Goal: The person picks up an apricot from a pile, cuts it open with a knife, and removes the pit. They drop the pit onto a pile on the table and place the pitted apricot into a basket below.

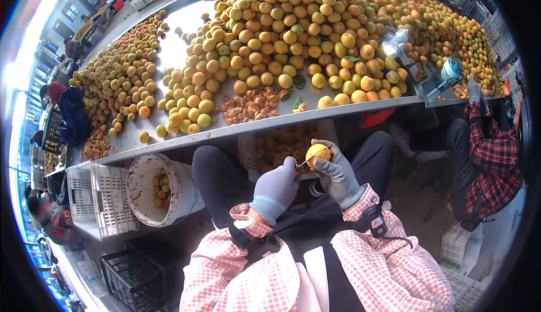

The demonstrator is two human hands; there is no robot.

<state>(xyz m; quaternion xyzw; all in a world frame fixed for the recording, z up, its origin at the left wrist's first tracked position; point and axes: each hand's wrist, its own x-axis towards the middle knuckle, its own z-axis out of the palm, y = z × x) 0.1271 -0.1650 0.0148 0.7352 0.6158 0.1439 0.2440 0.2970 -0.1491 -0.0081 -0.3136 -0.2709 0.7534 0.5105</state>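
Observation:
My right hand (338, 176), in a grey glove, grips a yellow apricot (318, 153) above my lap. In my gloved left hand (276, 189) is a small knife (303, 164), its thin blade against the apricot's lower left side. The left fingers are wrapped round the handle, which they mostly hide. Below the table edge, between my knees, a crate (248, 153) holds orange fruit pieces, partly covered by my hands.
A metal table (225, 130) bears large apricot heaps (282, 24) and a pile of pits or scraps (251, 104). To my left stand a white bucket (191, 191) with fruit and stacked white crates (101, 199). A person in a plaid shirt (496, 160) sits at right.

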